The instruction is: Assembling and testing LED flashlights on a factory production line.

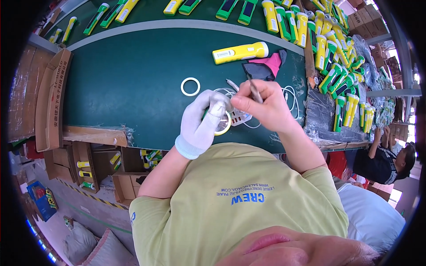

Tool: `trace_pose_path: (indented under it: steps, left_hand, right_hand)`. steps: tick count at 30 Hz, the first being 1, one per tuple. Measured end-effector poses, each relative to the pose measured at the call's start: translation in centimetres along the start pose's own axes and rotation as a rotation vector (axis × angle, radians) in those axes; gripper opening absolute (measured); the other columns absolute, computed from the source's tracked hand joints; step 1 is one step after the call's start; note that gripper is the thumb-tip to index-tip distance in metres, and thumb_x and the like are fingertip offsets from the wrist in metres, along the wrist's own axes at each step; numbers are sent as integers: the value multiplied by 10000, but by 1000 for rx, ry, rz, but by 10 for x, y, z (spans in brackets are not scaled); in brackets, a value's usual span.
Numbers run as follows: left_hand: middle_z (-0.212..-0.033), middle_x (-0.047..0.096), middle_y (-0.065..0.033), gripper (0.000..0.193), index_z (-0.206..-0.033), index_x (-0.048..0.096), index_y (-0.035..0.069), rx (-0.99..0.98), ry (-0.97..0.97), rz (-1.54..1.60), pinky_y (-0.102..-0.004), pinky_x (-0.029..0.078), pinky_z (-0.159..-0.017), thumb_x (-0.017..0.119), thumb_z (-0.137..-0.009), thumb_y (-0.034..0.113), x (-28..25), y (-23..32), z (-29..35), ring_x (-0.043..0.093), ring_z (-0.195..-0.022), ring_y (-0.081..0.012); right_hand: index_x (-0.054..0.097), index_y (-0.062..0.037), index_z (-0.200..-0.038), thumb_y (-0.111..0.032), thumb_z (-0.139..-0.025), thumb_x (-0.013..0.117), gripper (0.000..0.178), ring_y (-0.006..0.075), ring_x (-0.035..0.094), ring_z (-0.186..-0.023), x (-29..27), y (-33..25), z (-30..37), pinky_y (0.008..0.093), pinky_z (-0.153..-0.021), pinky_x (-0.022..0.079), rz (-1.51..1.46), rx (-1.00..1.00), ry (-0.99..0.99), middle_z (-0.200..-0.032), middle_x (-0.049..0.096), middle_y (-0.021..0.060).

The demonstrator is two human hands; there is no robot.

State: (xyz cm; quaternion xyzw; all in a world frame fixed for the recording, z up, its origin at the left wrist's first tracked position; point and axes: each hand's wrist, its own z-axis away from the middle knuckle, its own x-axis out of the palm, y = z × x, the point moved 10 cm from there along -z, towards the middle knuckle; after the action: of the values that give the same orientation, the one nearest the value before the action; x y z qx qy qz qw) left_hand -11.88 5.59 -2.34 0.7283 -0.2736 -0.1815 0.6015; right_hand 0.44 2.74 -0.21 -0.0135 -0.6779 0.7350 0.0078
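Workshop clutter crowds a green bench (120, 84): 1 upright cardboard tray (53, 102) bounds its left end, while green and yellow flashlights (330, 48), too densely heaped to count, fill the right. Beyond a grey strip (177, 24), 2 pairs of flashlights lie at upper center. On the bench are 1 yellow flashlight (235, 53), 1 pink-and-grey cloth (274, 67) near its lens end, and 1 pale ring (182, 86). White cables (232, 84) and 1 power strip (242, 118) lie behind the hands, partly blocked by them. Before the wearer's chest, the white-gloved left hand (202, 117) curls around 1 clear-faced round part (225, 124) with a pale rim, hiding some of it. The bare right hand (266, 104), thumb against bent fingers, pinches 1 slim grey object (256, 91) just beside the left fingertips. At far right appears 1 person (379, 162) in a dark top.
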Motion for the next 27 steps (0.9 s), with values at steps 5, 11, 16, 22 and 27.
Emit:
trace_pose_path:
  steps: [5,11,16,22,27]
  left_hand:
    - [-1006,633,-96,774,-1106,572,71,159,-28,-65,-333,505,-783,922,-472,344,-6,-1,12,643,-873,-260]
    - [-995,647,-91,707,-1097,578,112,72,6,-128,-375,515,-749,909,-498,290,-3,-14,22,644,-857,-315]
    - [-1077,582,-120,676,-1169,466,45,231,-141,-201,-332,486,-803,867,-644,192,7,-3,23,593,-919,-198]
    - [-1032,576,-139,636,-1176,433,76,253,-216,-106,-324,482,-774,829,-683,145,10,-7,23,585,-900,-195]
    - [-1013,591,-161,631,-1185,435,82,273,-179,-21,-291,482,-743,829,-705,191,1,-8,30,588,-865,-173]
  right_hand:
    - [617,-51,-700,-106,-832,754,197,18,438,-564,16,31,3,217,-508,297,-200,273,-214,-624,542,-51]
    - [525,-68,-598,-87,-780,806,335,8,366,-545,22,34,0,233,-487,235,-34,211,-175,-557,456,-73]
    - [509,-67,-587,-85,-756,821,355,9,366,-538,25,29,1,237,-480,234,33,184,-172,-544,451,-64]
    - [560,-60,-644,-91,-767,812,282,15,428,-559,21,30,-15,217,-501,307,13,183,-245,-586,511,-50]
    - [625,-23,-907,-445,-859,673,427,195,614,-742,-33,64,-76,304,-689,482,873,91,35,-788,627,87]
